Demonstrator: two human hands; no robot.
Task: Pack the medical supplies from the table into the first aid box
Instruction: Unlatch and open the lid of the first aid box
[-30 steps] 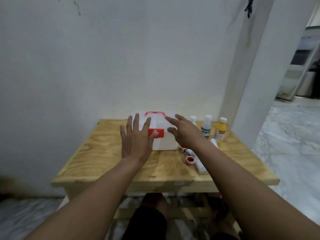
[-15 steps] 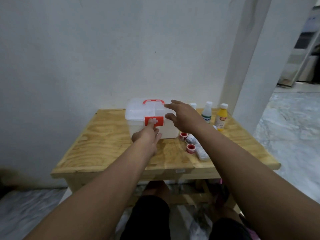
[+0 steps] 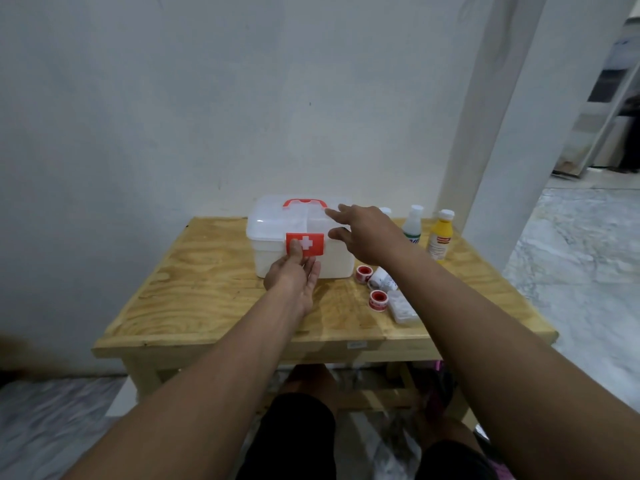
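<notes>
**Left thumb now on the latch, box still shut**

So compared to a second ago, the left hand has dropped from lying flat against the front of the first aid box and turned palm-up, thumb pressed on the red latch with the white cross. Its fingers are loosely spread under the latch, not clamped on anything. The right hand has hardly moved: it hovers at the box's right end, fingers open and stretched toward the lid near the red handle. Can't tell whether it touches the lid.

The box sits closed at the back of the wooden worktop, right in front of the left fingers.

Count of the loose stuff, all on the right side below and beyond the right hand:
- two red-and-white tape rolls
- one white bandage roll between them
- one clear flat packet
- one yellow bottle
- one clear bottle with a white cap
- one more white cap peeking out behind the right hand, rest hidden
</notes>
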